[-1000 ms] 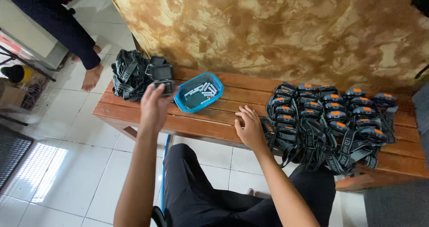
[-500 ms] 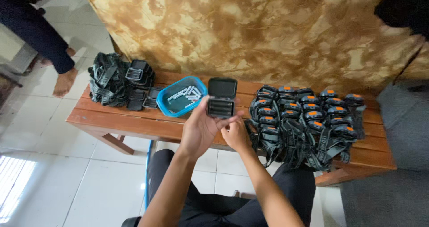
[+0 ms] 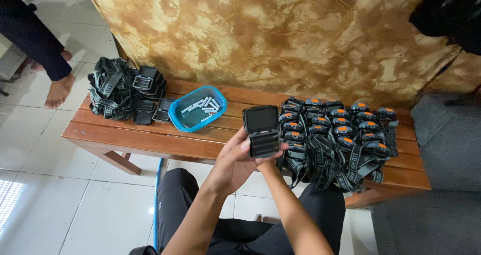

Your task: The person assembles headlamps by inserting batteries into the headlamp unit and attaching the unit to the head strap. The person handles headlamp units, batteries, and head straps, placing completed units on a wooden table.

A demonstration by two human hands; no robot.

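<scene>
Both hands [image 3: 245, 159] grip an opened black headlamp [image 3: 261, 131] at frame centre, its battery slots facing up for access, above the desk [image 3: 150, 137].

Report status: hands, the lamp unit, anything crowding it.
Left hand and right hand both grip the opened black headlamp case, lid up. Headlamp pile sits close right; blue battery tray left.

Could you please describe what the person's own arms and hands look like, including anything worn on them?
Both forearms are bare, with no sleeves in view. The left hand and right hand wear no gloves; no watch, rings or wristbands are visible. Below the arms, dark trousers cover the lap.
</scene>
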